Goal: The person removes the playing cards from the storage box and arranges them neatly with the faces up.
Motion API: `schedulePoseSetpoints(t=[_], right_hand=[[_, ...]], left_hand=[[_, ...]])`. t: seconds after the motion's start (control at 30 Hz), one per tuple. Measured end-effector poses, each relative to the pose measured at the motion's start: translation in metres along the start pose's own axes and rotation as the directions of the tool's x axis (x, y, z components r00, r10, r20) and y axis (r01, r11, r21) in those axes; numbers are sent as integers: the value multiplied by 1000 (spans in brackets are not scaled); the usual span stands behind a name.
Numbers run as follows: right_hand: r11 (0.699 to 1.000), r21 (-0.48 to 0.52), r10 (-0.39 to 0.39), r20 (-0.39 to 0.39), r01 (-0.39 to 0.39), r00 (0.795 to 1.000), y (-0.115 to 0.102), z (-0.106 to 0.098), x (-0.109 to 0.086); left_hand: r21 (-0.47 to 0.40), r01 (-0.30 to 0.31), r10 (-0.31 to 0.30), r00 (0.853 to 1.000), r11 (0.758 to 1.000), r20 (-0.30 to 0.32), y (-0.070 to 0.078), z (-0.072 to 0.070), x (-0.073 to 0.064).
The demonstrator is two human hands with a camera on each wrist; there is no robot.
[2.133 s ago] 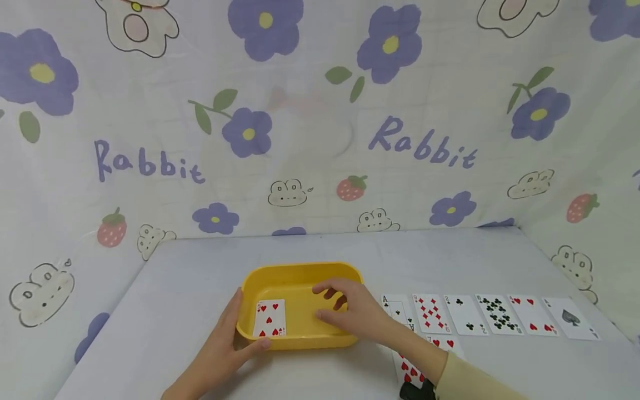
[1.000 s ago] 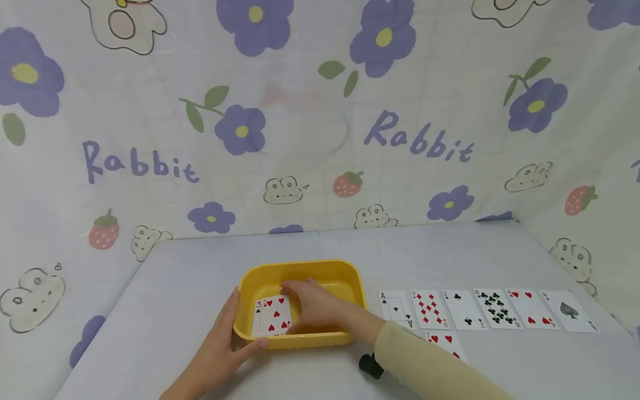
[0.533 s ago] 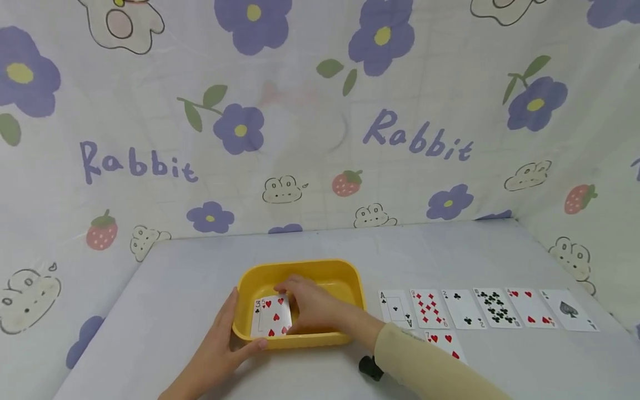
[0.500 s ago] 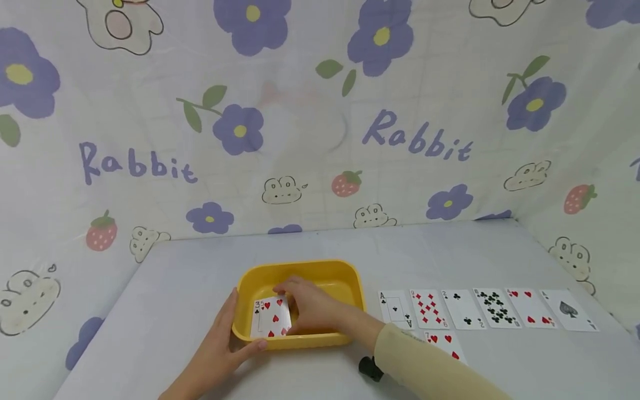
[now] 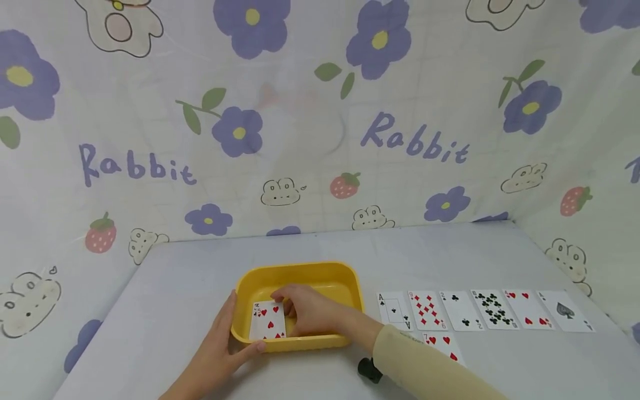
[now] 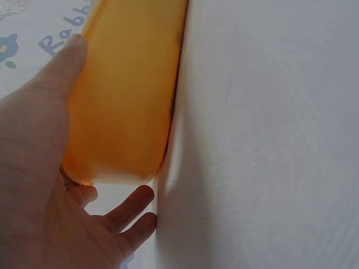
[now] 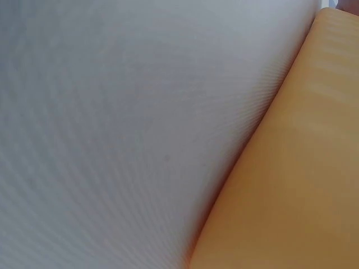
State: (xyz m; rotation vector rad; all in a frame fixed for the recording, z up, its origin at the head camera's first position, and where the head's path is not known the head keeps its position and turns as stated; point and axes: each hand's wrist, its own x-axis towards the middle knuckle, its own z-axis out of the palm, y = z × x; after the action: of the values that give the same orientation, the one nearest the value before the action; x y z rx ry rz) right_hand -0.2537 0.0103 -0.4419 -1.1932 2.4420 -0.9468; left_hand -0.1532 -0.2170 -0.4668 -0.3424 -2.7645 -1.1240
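Note:
In the head view my left hand [image 5: 220, 344] holds the left end of a yellow plastic tray [image 5: 300, 345], thumb on the front wall and fingers along the side. The left wrist view shows that thumb against the wall, with fingers round the corner. My right hand [image 5: 312, 311] reaches inside, fingers bent at the right edge of a small pile of playing cards [image 5: 268, 320], pinching it by its ends. A red hearts card tops the pile, nearly covering another beneath. The right wrist view shows only the tray's outer wall [image 7: 291, 157] and the tabletop; its fingers are hidden.
Face-up playing cards lie in a row on the table right of the tray, from an ace of clubs [image 5: 392, 308] to an ace of spades [image 5: 565, 311]. A seven of hearts [image 5: 440, 344] lies below, partly under my right sleeve [image 5: 425, 361]. A patterned curtain [image 5: 310, 111] hangs behind.
My right hand has brought a card into the tray beside the five of hearts. The two cards, spread apart a second ago, now nearly overlap. My left hand stays on the tray.

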Motion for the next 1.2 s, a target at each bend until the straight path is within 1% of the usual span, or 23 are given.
schedulePoseSetpoints(t=[0.1, 0.2, 0.33, 0.43, 0.57, 0.7, 0.8, 0.9, 0.97, 1.2], right_hand=[[999, -33, -1, -6, 1, 1000, 0, 0, 0], [998, -70, -5, -8, 4, 1000, 1, 1, 1], [995, -98, -3, -9, 2, 1000, 0, 2, 2], [994, -109, 6, -16, -7, 1000, -1, 3, 4], [995, -95, 20, -39, -24, 999, -3, 4, 8], [996, -63, 57, -59, -60, 997, -5, 4, 12], [994, -37, 104, -65, -106, 992, -7, 3, 14], [991, -16, 132, -69, -134, 989, -9, 2, 16], [991, -5, 135, -71, -136, 988, -9, 2, 17], [993, -47, 103, -57, -106, 993, -5, 4, 17]], left_hand=[[8, 16, -16, 1000, 1000, 8, 0, 0, 0], [9, 14, -14, 1000, 1000, 7, 0, -1, 1], [8, 28, -28, 1000, 1000, 12, 0, -1, 1], [6, 53, -53, 998, 999, 25, 0, -2, 0], [-2, 46, -46, 999, 999, 26, 0, -3, 0], [6, 31, -31, 999, 1000, 24, 0, -4, 1], [11, 40, -40, 999, 999, 34, 2, -4, 3], [10, 54, -54, 998, 999, 44, 3, -4, 5], [7, 63, -63, 997, 998, 47, 3, -4, 5], [5, 72, -72, 996, 997, 54, 0, -3, 4]])
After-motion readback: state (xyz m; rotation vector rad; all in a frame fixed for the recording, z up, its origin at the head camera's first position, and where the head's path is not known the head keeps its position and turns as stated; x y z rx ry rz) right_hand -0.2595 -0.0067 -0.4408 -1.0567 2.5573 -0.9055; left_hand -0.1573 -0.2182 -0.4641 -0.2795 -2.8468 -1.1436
